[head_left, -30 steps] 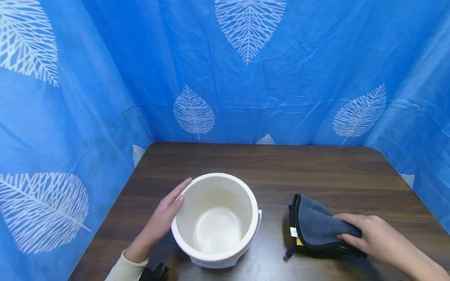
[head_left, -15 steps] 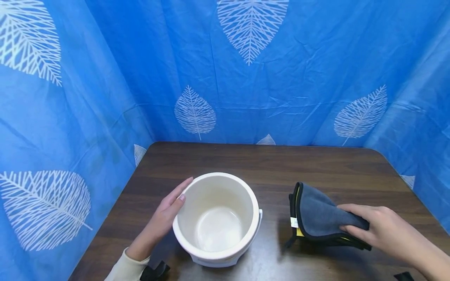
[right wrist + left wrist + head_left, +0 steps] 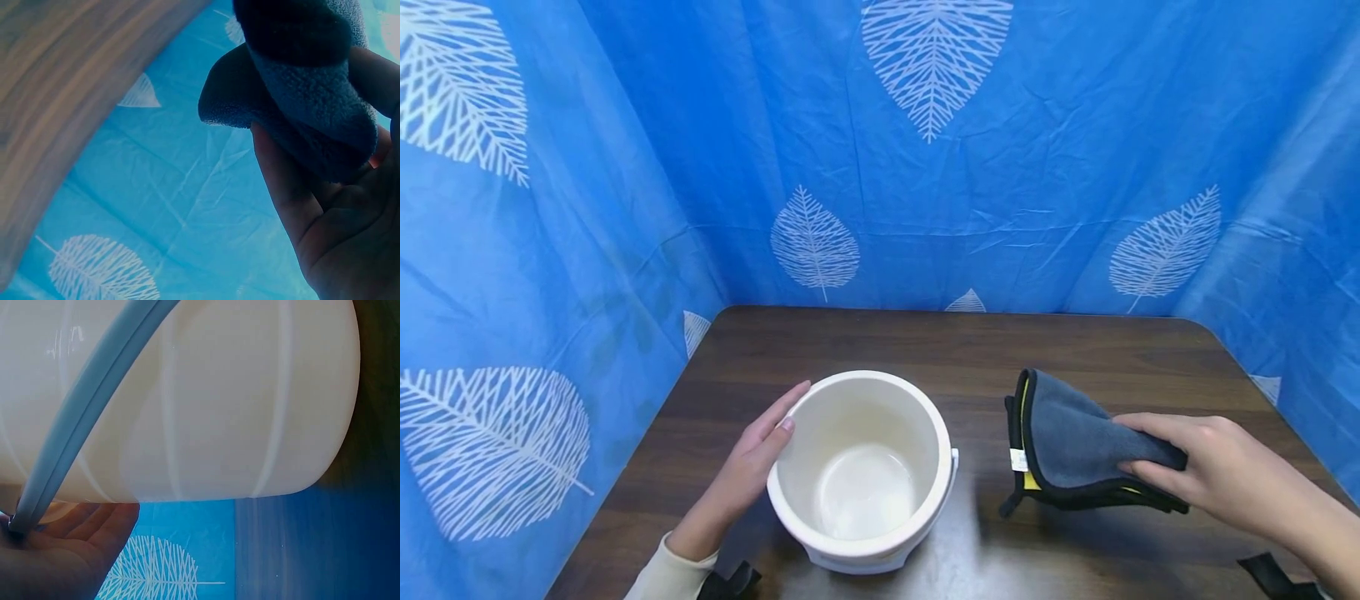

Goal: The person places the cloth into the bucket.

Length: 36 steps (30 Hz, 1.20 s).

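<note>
Presently, white bucket (image 3: 865,483): upright on the dark wood table (image 3: 880,337), left of the middle, mouth up; its handle (image 3: 87,419) crosses the outer wall
Left hand (image 3: 748,462): holds the bucket's left rim, thumb over the edge, fingers laid along the outside
Grey cloth (image 3: 1082,450): on the right side, apart from the bucket, folded in layers with black edging and a little yellow showing; its shadow suggests it is just above the table, though the dark underside makes that hard to be sure of
Right hand (image 3: 1202,467): pinches the cloth's right end between thumb and fingers
White tag (image 3: 1018,460): on the cloth's left edge, toward the bucket
Blue curtain (image 3: 1000,258): beyond the far edge, printed with white leaves
Cloth handling: best, I judge, to pinch through every layer, since the unsupported left end could sag or fall open
Bucket handling: light, even pressure should serve; pushing hard on one side of the rim could slide or tip it
</note>
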Tool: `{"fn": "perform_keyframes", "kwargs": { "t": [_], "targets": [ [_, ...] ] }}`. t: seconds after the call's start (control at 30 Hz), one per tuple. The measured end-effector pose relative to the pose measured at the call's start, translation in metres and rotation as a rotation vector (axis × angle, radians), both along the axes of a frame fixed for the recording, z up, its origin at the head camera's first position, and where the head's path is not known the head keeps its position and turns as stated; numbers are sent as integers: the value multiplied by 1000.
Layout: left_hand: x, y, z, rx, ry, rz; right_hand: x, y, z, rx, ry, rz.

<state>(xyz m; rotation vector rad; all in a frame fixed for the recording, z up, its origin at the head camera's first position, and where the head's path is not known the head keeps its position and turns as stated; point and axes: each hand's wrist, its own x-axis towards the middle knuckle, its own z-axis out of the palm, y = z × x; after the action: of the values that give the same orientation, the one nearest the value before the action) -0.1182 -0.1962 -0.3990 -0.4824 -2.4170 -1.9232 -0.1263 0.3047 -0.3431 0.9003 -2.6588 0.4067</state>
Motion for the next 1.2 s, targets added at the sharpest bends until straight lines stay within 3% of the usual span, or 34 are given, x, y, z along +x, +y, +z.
{"fn": "perform_keyframes", "kwargs": {
  "t": [0.2, 0.57, 0.97, 1.2],
  "targets": [
    [0, -1, 0, 2, 0, -15, 0, -8, 7, -9, -5, -1],
    [2, -2, 1, 2, 18, -18, -6, -24, 25, -31, 62, 103],
    [0, -3, -1, -1, 14, -17, -12, -37, 42, -7, 72, 124],
    [-1, -3, -3, -5, 23, -14, -18, -46, 49, -54, 138, 241]
  ]
}}
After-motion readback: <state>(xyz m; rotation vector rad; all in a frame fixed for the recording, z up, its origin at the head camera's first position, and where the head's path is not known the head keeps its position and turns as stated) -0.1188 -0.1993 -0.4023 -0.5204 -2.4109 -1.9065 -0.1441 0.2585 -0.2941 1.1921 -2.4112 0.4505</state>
